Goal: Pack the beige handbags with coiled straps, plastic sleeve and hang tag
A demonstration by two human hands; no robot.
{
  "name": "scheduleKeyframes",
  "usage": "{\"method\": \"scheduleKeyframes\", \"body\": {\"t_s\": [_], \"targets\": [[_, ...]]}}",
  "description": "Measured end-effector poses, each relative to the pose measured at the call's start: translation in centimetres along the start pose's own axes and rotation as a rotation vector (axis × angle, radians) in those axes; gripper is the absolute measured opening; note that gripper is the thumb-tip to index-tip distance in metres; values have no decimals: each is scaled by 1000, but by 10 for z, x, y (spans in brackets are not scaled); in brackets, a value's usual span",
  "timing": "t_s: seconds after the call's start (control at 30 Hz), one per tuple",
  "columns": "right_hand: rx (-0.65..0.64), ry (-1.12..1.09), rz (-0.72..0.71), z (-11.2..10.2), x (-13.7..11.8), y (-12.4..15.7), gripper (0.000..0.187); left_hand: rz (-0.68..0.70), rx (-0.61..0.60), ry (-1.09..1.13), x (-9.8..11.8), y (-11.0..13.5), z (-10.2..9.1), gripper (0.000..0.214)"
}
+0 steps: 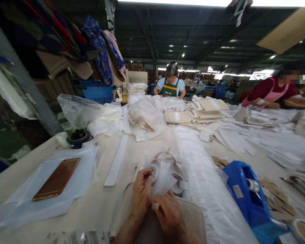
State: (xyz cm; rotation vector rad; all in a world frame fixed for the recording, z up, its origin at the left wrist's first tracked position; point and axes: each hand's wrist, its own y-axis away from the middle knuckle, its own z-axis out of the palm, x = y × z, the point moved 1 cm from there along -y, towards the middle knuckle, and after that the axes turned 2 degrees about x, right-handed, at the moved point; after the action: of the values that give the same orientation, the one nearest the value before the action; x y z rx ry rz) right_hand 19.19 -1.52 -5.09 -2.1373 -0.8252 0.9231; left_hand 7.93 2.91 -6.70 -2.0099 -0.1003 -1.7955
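A beige handbag (193, 211) lies in front of me at the table's near edge, partly hidden under my forearms. At its far side are a curved handle (171, 154) and pale coiled straps (177, 184), with a thin, translucent white wrapping sheet (164, 179) over them. My left hand (141, 189) is closed, its thumb and fingers pinching a coiled strap (154, 172) on the left. Just right of it, my right hand (170, 213) is closed on the near edge of the wrapping sheet, low over the bag.
To the left, a phone (57, 178) lies on pale sheets near a black tape roll (78, 138). A blue tape dispenser (246, 196) stands right, beyond a long white plastic sheet (205, 183). Stacked beige pieces (208, 105) lie farther back. Co-workers (170, 83) stand across the table.
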Motion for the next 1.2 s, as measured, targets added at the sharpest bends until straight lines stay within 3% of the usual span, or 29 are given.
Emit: {"method": "scheduleKeyframes", "body": {"t_s": [0.13,0.27,0.47,0.6,0.73,0.8,0.83,0.93,1.07,1.2], "targets": [[-127,-1,24,-5,-5,16,27,-34,-35,54,3,2,-1,22],[-177,-56,-65,-12,-17,29,32,-30,-55,53,6,2,0,19],[-245,-16,-180,-21,-23,35,31,84,-129,-36,9,-2,-1,17],[-322,-25,-248,-24,-24,34,34,296,-419,-102,18,-1,-19,18],[-395,-65,-284,-24,-27,31,36,828,-859,-382,20,12,-45,26],[-419,-97,-302,-25,-29,33,35,1059,-953,-546,16,18,-55,29],[-429,-112,-296,-26,-31,36,35,1096,-970,-590,15,20,-59,31],[-490,-101,-245,-37,-35,50,39,1048,-1049,-684,14,23,-65,36],[-526,76,-160,-56,-38,70,39,935,-1175,-767,20,27,-72,54],[-564,94,-158,-62,-33,71,33,873,-1220,-759,22,31,-77,75]]}}
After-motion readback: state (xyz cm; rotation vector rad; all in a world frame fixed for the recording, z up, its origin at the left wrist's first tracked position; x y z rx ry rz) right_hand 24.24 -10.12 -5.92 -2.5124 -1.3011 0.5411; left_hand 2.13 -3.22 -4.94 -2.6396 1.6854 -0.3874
